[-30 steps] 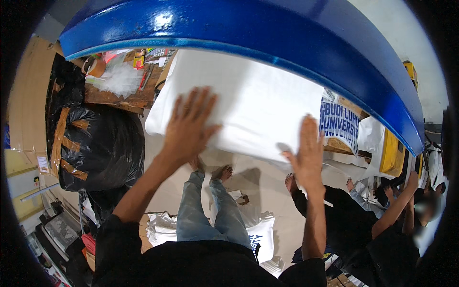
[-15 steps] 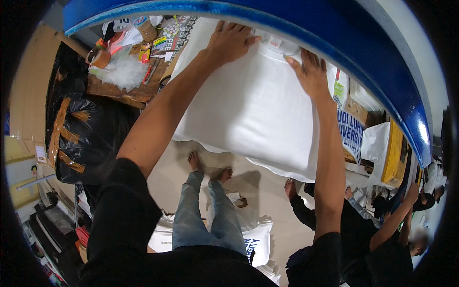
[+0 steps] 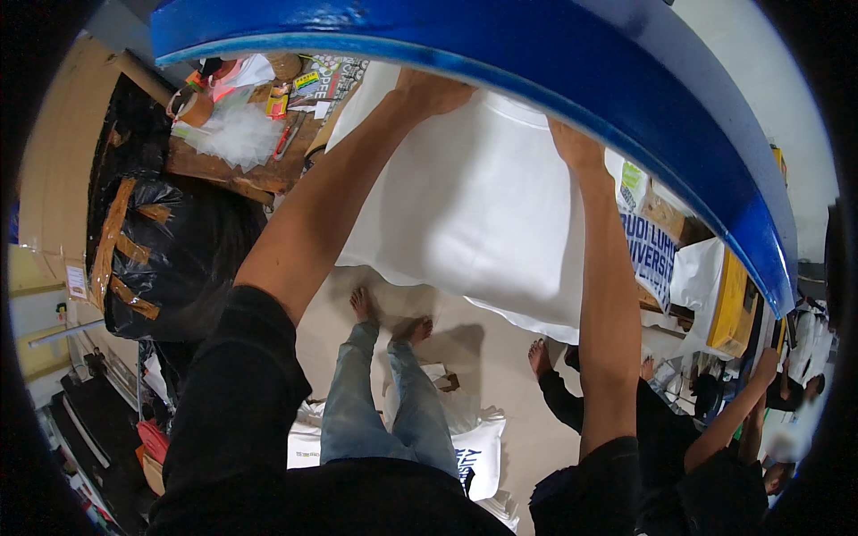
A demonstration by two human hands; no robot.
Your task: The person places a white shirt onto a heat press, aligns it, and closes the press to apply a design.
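Observation:
A white T-shirt point(image 3: 474, 196) lies spread out in front of me, its collar at the far end and its hem hanging at the near end. My left hand point(image 3: 431, 93) is at the shirt's far left, beside the collar. On the other side of the collar, my right hand point(image 3: 576, 146) rests at the far right shoulder of the shirt. A glossy blue curved panel point(image 3: 500, 62) covers the fingers of both hands and part of the collar, so their grip is hidden.
Left of the shirt, a wooden table point(image 3: 201, 161) holds a tape roll point(image 3: 193, 107), clear plastic point(image 3: 234, 138) and a red pen point(image 3: 284, 141). Below it sits a taped black bag point(image 3: 179, 259). To the right are printed white cloth point(image 3: 645, 255), a yellow box point(image 3: 731, 299) and another person's arm point(image 3: 731, 415).
The blue panel now reaches lower over the shirt's far end, covering fingers and a collar label that showed before. Earlier both hands lay with fingers spread on the shirt.

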